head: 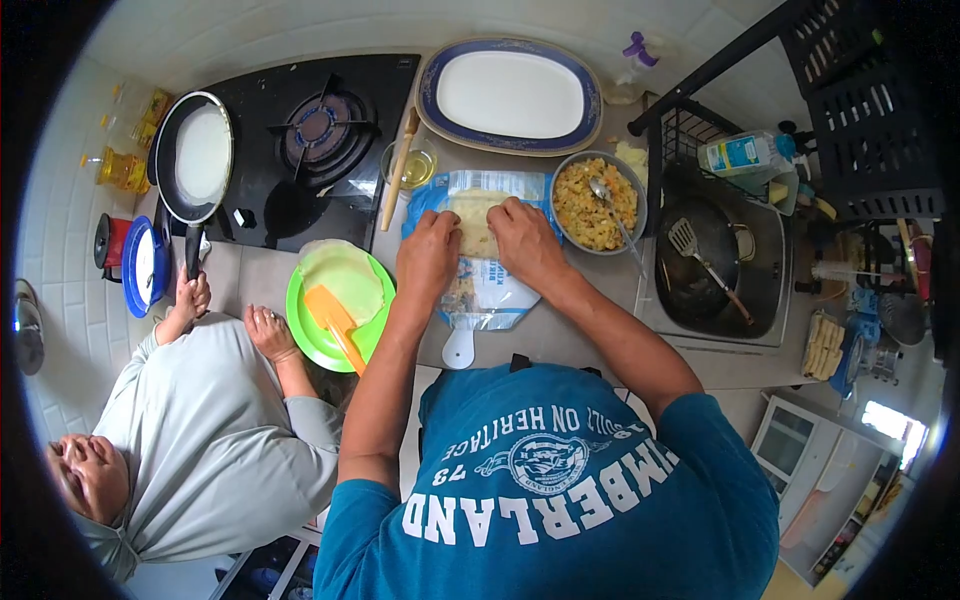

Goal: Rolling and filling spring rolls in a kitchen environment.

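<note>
Both of my hands bend over a pale thin wrapper, which lies on a blue and white plastic packet spread on a board with a white handle. My left hand pinches the wrapper's left edge. At its right side, the fingers of my right hand are curled onto it. Any filling inside is hidden. A grey bowl of chopped vegetable filling with a metal spoon stands to the right of the packet. To the left, a green plate holds round wrappers and an orange spatula.
A co-worker's hand holds a frying pan beside the black gas hob. An oval blue-rimmed platter stands at the back, near a small bowl of oil and a wooden-handled brush. The sink at right holds a wok.
</note>
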Tool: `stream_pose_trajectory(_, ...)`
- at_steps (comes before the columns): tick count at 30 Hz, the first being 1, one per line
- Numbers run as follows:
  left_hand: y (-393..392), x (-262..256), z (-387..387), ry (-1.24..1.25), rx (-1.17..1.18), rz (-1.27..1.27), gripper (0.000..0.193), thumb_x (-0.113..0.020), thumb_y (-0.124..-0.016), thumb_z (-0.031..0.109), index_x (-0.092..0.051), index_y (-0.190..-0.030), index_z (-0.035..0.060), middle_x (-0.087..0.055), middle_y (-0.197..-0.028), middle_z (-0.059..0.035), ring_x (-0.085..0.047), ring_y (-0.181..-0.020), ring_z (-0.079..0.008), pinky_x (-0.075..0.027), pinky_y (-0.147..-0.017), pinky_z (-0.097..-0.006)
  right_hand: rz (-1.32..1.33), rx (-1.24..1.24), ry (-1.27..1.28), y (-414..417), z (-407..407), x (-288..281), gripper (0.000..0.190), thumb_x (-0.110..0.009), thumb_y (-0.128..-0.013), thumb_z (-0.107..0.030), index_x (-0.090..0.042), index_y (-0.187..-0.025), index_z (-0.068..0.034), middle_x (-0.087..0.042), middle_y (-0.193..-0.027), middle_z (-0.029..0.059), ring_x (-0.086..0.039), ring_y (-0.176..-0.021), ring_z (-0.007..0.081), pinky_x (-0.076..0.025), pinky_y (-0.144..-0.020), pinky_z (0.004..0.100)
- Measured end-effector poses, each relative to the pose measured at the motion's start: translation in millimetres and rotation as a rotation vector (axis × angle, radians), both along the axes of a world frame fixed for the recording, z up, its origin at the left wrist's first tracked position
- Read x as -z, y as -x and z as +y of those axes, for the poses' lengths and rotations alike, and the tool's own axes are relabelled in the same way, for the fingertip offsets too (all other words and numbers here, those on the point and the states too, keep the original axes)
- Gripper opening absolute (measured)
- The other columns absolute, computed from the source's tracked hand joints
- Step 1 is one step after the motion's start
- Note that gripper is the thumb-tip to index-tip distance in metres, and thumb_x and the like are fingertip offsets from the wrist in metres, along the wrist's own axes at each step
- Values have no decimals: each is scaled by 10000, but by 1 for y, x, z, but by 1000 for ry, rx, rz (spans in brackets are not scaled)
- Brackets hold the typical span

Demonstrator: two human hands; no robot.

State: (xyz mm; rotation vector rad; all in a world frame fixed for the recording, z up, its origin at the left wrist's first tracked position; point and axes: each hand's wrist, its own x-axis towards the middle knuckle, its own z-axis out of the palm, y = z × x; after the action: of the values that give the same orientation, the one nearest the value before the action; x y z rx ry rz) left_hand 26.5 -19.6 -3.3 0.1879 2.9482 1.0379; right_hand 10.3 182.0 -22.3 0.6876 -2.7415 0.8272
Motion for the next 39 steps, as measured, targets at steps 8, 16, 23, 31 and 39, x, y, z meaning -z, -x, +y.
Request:
stream_pose_trajectory(8,-6,4,-2,-113,-3,97,248,-684,-931,30,-728,-1170,77,-706,-1157,-160,-688,-1031,-409,-544,-880,-503,-203,5,41,10,4,-1,78,-662,-966,-41,-669,-1035,-6,-701,-1029,212,-698,-976,447,-552,-868,525)
stream_pose_trajectory(16,-27,14,9,109,141,235,502,-709,-795,-1,-748,-1279,126,-719,-1270,-67,-645,-1086,-317,-478,-915,-466,-135,19,197,-25,15,-29,298,-582,-910,30,-684,-1188,-3,-681,-1113,217,-670,-1027,445,-538,-904,526)
stream_pose_trajectory(23,-36,5,12,68,17,267,529,-701,-803,-2,-725,-1322,100,-702,-1307,-98,-655,-1127,-329,-485,-941,-479,-50,37,-71,-62,29,-17,333,-603,-876,16,-706,-1191,-16,-674,-1209,161,-634,-1140,382,-494,-1008,488)
stream_pose_trajectory(31,-79,-8,12,-99,-257,174,328,-650,-891,0,-732,-1208,6,-719,-1143,-229,-706,-962,-443,-563,-841,-528,-13,-249,55,14,-13,-38,308,-648,-880,-38,-727,-1178,-41,-707,-1221,124,-655,-1140,352,-518,-995,497)
stream_pose_trajectory(39,-77,0,19,-111,-341,191,297,-671,-923,39,-721,-1212,-11,-720,-1080,-239,-717,-923,-442,-580,-805,-526,-3,-727,-237,88,-49,-8,373,-727,-840,-84,-754,-1211,-111,-728,-1185,78,-662,-1156,311,-524,-1002,464)
